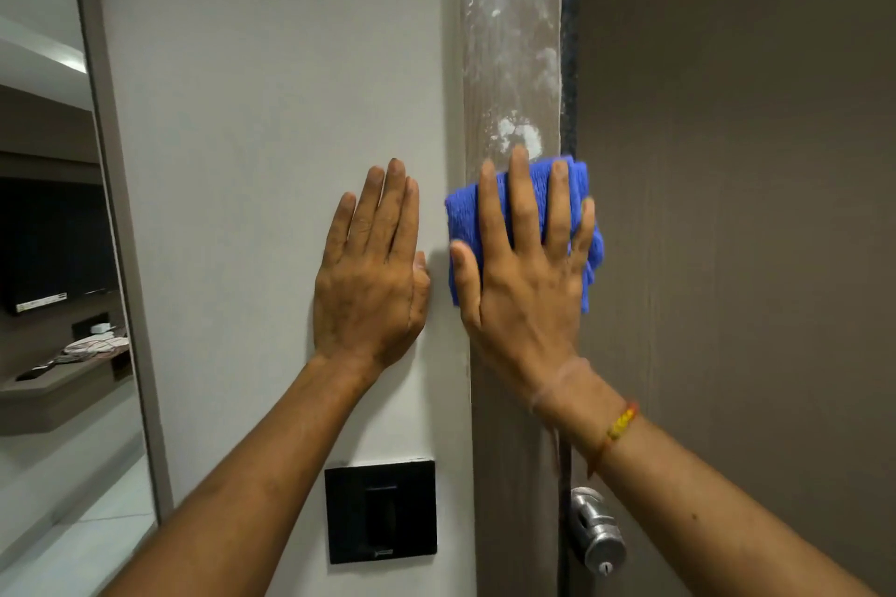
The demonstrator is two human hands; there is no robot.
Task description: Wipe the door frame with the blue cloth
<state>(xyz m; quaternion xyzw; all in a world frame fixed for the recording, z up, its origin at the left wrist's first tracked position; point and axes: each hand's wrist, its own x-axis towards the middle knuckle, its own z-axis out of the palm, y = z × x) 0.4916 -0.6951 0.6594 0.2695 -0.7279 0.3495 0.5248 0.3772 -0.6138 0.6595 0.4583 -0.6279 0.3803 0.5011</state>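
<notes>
Door frame (509, 63): vertical grey-brown strip between the white wall (271, 112) and the brown door (737, 160). White dusty smears showed above the cloth; the stretch below the hands looked cleaner.

Blue cloth (577, 175): folded, pressed flat against the frame at mid-height, its edges showing around the fingers.

Right hand (526, 271): fingers spread wide over the cloth, palm pinning it to the frame; a yellow-orange thread band (620, 424) sat at the wrist.

Left hand (371, 276): open and flat on the wall just beside the frame, holding nothing, apparently bracing.

Also present: black switch plate (380, 511) on the wall below; metal door knob (596, 531) lower right; mirror (53, 257) at left.

Step judged in hand: wiping, part done. The next move likely called for sliding the cloth upward with steady pressure across the white patches.
</notes>
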